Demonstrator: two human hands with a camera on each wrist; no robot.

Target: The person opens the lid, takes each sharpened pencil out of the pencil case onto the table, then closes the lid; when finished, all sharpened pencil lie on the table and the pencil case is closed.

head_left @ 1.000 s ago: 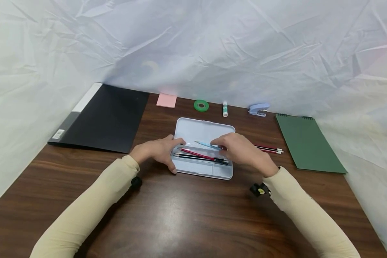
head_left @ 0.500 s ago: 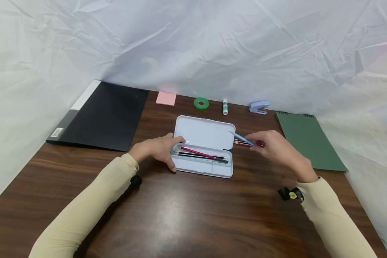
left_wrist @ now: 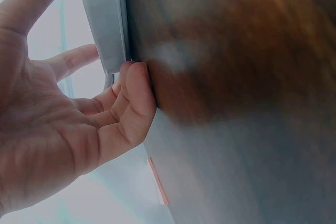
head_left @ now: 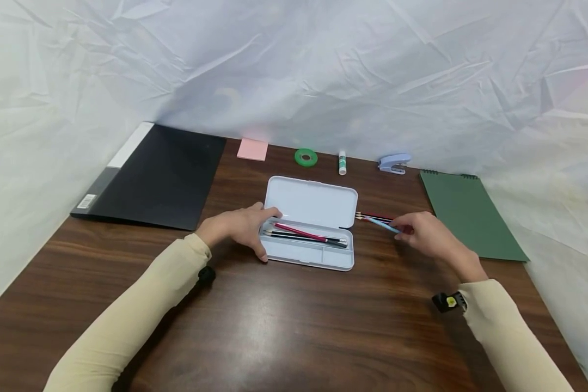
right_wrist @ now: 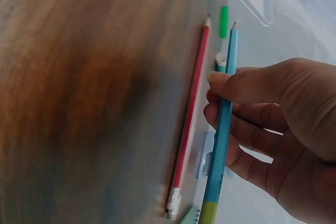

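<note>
A light grey pencil case (head_left: 310,200) lies open on the table, lid folded back. Inside it are a red pencil (head_left: 299,232) and dark pencils (head_left: 294,236). My left hand (head_left: 241,227) holds the case's left end, thumb at the front corner and a finger over the hinge side. To the right of the case, my right hand (head_left: 427,233) pinches a light blue pencil (right_wrist: 220,140) between thumb and fingers, its point toward the case. Right beside it, several pencils lie on the table, including a red one (right_wrist: 193,114) with a white eraser, partly hidden by the hand in the head view.
A black folder (head_left: 161,174) lies at the left. Along the back stand pink sticky notes (head_left: 252,149), green tape (head_left: 306,157), a glue stick (head_left: 342,163) and a light blue stapler (head_left: 394,163). A green spiral notebook (head_left: 472,215) is at the right.
My right hand has carried the blue pencil from over the case to the right and lowered it to the pencils on the table. My left hand has stayed at the case.
</note>
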